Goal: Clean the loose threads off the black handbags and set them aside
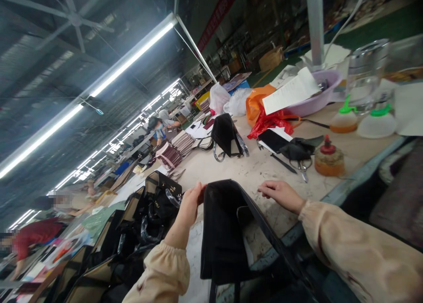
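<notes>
A black handbag (224, 237) stands tilted at the near edge of the worktable, its dark straps or edges running down to the lower right. My left hand (190, 208) is closed on the bag's upper left edge, with the fingertips partly hidden behind it. To the right of the bag, over the tabletop, my right hand (279, 194) is apart from it. Its fingers are curled together in a pinch, and whether anything tiny is between them I cannot make out. Another black bag (224, 133) with plastic-wrapped handles sits farther back on the table.
Several black bags (155, 206) are heaped on the left. Scissors (302, 170), a black phone (273, 140) and a bottle of amber liquid (329, 159) lie or stand at the right. Behind are a red plastic bag (269, 123) and a purple basin (310, 93). Co-workers bend over tables leftward.
</notes>
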A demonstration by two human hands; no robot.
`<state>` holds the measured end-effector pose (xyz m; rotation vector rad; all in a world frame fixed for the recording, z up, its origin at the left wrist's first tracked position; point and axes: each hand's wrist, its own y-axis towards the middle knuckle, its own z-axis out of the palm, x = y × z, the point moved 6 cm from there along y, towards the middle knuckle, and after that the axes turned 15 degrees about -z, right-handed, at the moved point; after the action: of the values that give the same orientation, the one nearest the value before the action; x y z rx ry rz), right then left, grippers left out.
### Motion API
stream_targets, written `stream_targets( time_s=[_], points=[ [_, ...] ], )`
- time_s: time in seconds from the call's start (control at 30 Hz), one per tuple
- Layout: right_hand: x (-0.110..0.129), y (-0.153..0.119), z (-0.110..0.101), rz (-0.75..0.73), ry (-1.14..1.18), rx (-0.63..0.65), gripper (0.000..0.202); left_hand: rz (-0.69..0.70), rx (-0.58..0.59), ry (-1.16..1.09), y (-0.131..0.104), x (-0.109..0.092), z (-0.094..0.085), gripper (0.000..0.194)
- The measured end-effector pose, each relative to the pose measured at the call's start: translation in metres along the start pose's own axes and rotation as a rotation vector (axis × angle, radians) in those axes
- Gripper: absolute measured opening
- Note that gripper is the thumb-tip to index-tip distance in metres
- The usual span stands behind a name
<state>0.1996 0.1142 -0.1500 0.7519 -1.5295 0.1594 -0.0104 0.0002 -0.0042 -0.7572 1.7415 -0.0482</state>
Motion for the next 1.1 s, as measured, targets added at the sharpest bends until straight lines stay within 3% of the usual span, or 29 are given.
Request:
stream_targets(
  time_s=[0.13,0.3,0.6,0.9,1.1],
  points=[
    [-0.004,0.0,0.002,0.017,-0.002,0.0,0.034,0.077,-0.1,-0.048,0.006,-0.004,-0.008,0.052],
    [-0.006,0.001,0.003,0.018,0.009,0.006,0.032,0.165,-0.07,-0.047,0.012,-0.013,-0.01,0.045],
    [-0.009,-0.001,0.001,0.025,-0.048,0.041,0.034,0.143,-0.102,0.293,0.011,-0.012,-0.003,0.035],
    [-0.004,-0.005,0.003,0.022,-0.074,0.07,0.035,0.157,-0.078,0.361,0.026,-0.015,0.003,0.026],
    [-0.007,-0.003,0.005,0.012,-0.085,0.096,0.036,0.153,-0.132,0.431,0.03,-0.017,0.001,0.028]
  ],
)
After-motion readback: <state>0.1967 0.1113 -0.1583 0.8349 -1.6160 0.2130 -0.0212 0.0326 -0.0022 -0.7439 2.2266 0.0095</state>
